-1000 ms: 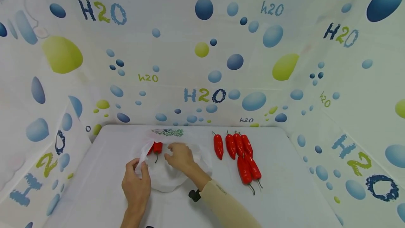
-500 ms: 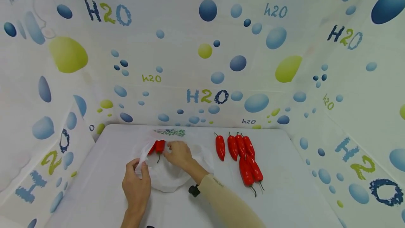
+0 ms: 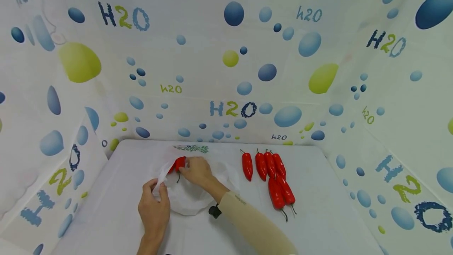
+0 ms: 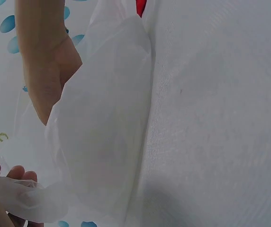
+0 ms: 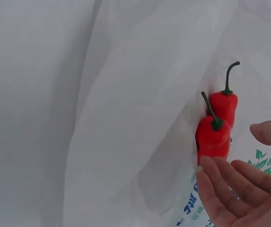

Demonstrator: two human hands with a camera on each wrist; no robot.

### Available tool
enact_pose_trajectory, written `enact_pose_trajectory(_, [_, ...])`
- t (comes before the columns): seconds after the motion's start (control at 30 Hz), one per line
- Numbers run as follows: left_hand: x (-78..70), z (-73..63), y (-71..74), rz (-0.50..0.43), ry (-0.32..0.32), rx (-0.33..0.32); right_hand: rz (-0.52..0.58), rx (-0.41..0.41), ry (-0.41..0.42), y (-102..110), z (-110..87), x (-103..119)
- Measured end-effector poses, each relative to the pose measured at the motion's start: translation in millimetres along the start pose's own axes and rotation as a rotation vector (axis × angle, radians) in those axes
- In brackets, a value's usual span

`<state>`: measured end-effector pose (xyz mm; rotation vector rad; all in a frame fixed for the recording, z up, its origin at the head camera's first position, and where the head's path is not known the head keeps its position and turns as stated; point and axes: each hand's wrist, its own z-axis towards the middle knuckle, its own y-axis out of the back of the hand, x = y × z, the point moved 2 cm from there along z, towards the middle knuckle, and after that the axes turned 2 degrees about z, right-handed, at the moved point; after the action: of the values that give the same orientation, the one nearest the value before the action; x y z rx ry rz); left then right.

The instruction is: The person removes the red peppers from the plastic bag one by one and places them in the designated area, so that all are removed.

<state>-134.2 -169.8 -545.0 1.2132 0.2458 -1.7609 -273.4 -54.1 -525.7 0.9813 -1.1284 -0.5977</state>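
Observation:
A white plastic bag (image 3: 189,204) lies on the table with its mouth spread towards me. My left hand (image 3: 153,209) pinches the left edge of that mouth; the left wrist view shows bunched plastic (image 4: 29,201) between thumb and fingers. Inside the bag are two red peppers, one nearer (image 5: 213,137) and one behind it (image 5: 225,106), both with green stems. My right hand (image 3: 198,171) is in the bag's opening. Its fingertips (image 5: 205,163) are right at the body of the nearer pepper, while the thumb stands well apart from it.
To the right of the bag lie several more red peppers: a single one (image 3: 247,166), a row beside it (image 3: 269,163) and a pair (image 3: 276,194) below the row. The white table (image 3: 325,215) ends at a patterned curtain (image 3: 198,58).
My right hand has moved slightly left, up to the pepper inside the bag. The left hand keeps its grip on the bag's edge. The head view has shifted slightly.

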Motion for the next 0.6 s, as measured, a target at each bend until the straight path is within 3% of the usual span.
enact_pose_trajectory(0.37, [0.5, -3.8, -1.8, -0.013, 0.005, -0.003, 0.161, -0.06, -0.067, -16, 3.7, -3])
enact_pose_trajectory(0.6, [-0.2, -4.4, -2.4, -0.014, 0.003, -0.006, 0.233, -0.079, -0.181, -30, 6.5, -5])
